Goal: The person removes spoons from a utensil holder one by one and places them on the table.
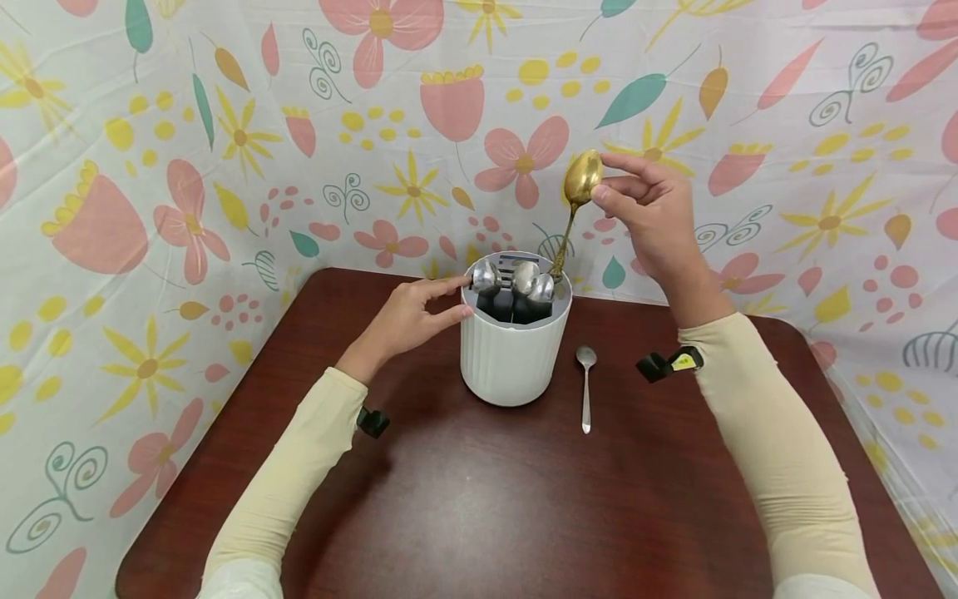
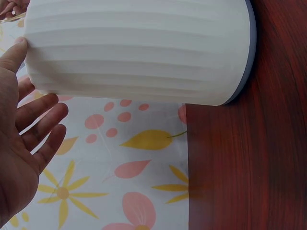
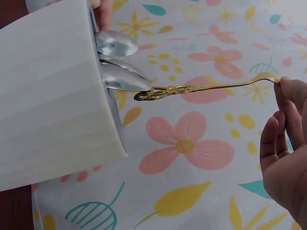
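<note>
My right hand point(image 1: 659, 218) pinches an ornate gold spoon point(image 1: 582, 178) by the edge of its bowl, between thumb and fingers. The spoon hangs handle down, and in the right wrist view its handle end sits just outside the mouth of the white ribbed utensil holder point(image 1: 512, 364). Several silver spoons point(image 1: 525, 277) stand bowl up in the holder's dark compartments, their handles hidden inside. With fingers extended, my left hand point(image 1: 410, 316) touches the left side of the holder's rim; in the left wrist view its other fingers point(image 2: 43, 125) spread loosely beside the wall.
A small silver spoon point(image 1: 586, 387) lies on the dark red-brown table point(image 1: 464, 507), to the right of the holder. A flower-patterned cloth point(image 1: 419, 100) hangs behind the table and along both sides. Each sleeve carries a black wrist camera point(image 1: 655, 367).
</note>
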A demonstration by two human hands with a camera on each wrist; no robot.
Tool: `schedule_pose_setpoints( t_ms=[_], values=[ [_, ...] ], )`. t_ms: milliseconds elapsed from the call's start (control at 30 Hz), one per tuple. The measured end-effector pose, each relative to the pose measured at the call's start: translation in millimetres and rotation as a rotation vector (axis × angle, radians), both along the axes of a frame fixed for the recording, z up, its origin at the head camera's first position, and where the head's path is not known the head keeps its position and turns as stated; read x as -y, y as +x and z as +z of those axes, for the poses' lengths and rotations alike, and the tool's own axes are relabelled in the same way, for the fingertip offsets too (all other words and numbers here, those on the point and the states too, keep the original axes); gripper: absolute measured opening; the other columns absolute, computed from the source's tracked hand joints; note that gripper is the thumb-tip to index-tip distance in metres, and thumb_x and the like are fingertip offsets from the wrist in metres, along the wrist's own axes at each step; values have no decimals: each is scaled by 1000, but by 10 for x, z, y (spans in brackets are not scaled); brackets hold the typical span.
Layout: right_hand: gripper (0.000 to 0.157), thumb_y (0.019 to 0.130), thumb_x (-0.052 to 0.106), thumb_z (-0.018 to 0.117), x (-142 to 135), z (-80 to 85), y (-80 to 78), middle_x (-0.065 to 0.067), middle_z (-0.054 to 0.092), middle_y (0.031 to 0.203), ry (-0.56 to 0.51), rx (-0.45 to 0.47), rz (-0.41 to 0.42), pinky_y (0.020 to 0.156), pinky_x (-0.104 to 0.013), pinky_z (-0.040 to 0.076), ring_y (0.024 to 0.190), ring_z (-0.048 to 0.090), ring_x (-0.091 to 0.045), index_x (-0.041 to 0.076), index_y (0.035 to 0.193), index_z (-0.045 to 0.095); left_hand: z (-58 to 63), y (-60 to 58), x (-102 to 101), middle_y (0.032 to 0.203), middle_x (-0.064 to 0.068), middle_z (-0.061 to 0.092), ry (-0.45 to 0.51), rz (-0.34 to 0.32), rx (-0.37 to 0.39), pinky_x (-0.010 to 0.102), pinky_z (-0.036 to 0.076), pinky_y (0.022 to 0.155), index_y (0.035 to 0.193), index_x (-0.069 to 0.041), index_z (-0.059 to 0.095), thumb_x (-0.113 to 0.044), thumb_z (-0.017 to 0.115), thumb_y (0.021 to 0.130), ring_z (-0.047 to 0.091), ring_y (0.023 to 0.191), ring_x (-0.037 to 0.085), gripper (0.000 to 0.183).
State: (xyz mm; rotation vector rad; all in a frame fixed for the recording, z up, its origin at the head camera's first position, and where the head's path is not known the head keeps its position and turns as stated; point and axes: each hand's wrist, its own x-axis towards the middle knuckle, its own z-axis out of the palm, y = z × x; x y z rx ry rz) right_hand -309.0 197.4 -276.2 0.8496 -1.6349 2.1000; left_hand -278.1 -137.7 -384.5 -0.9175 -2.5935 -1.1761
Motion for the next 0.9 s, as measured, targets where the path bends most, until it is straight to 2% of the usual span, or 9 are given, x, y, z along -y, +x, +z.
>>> schedule_pose_setpoints(
  t_ms=[267,433,667,900],
  values=[
    [34,85,-8,77,-100,80,64,-13,78,83,-46,-15,-34,63,-23,53,72,71,-15,-10,119,71,-7,4,-1,140,-3,64,-18,9,6,38,50,102,143,-23,63,-50,69,96,61,124,14,55],
    [36,85,-11,75,-162,98,93,-11,77,81,-49,-27,-41,63,-22,53,70,71,-15,-13,120,69,-5,11,-2,140,-2,64,-10,5,8,41,51,102,143,-23,62,-50,70,95,61,124,17,55],
    [34,85,-18,71,-256,80,126,-12,77,79,-104,14,-38,66,-22,56,71,72,-15,-14,118,69,-6,11,1,140,1,64,5,-4,17,49,50,102,143,-22,62,-48,71,95,62,124,25,55],
    [33,86,-22,66,-397,-15,138,-13,78,84,-102,21,-61,64,-23,55,71,73,-16,-17,119,68,3,7,-5,139,0,65,1,-4,10,45,51,102,143,-22,63,-47,71,95,62,123,23,54]
  ],
)
